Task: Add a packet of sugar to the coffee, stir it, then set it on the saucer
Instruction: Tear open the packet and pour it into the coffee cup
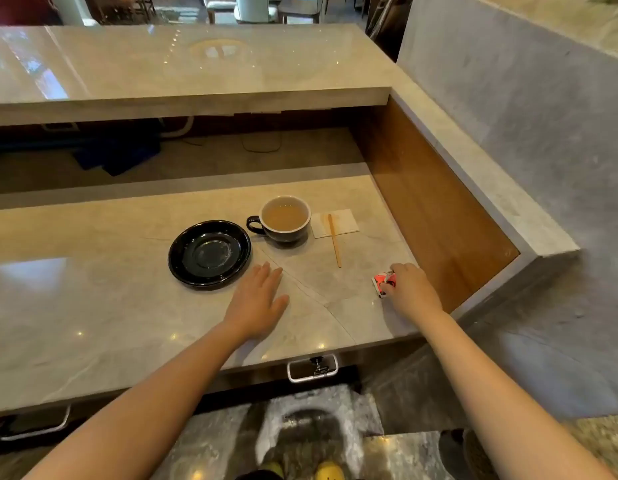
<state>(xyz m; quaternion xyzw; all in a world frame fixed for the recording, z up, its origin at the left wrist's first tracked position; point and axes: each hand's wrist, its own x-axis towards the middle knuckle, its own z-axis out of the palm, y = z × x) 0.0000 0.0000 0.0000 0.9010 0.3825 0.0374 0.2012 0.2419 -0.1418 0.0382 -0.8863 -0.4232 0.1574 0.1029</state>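
A black cup of light brown coffee (284,218) stands on the marble counter, handle to the left. Left of it lies an empty black saucer (209,253). A wooden stir stick (335,240) lies partly on a white napkin (335,222) to the cup's right. My right hand (408,287) rests on the counter near the right wall, fingers closed on a red sugar packet (383,281). My left hand (261,299) lies flat and open on the counter, just in front of the saucer, holding nothing.
A wooden side wall (432,216) bounds the counter on the right. A raised marble ledge (183,81) runs across the back. Dark blue cloth (117,154) and cables lie on the shelf under it. Drawer handles (312,368) sit below the front edge.
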